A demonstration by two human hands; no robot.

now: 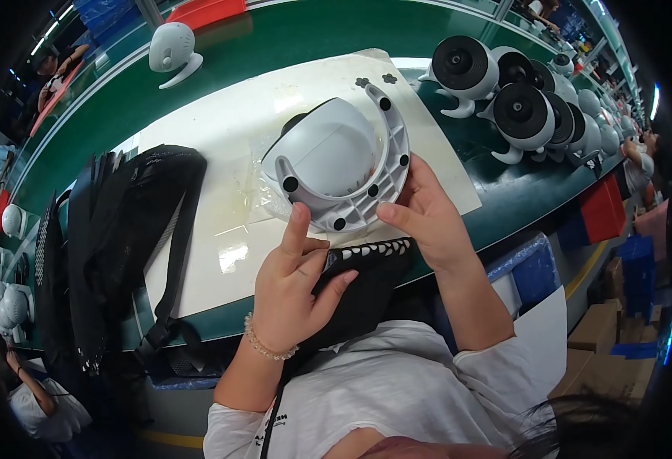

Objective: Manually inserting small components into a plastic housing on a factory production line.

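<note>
Several black-faced units (519,111) right of the white housing (324,157)

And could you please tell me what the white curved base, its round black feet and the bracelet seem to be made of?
White curved base: probably moulded plastic with a satin finish, judging by its ribs and even colour.
Round black feet: perhaps rubber or foam, as they look matte.
Bracelet: translucent, shiny beads, either glass or plastic.
</note>
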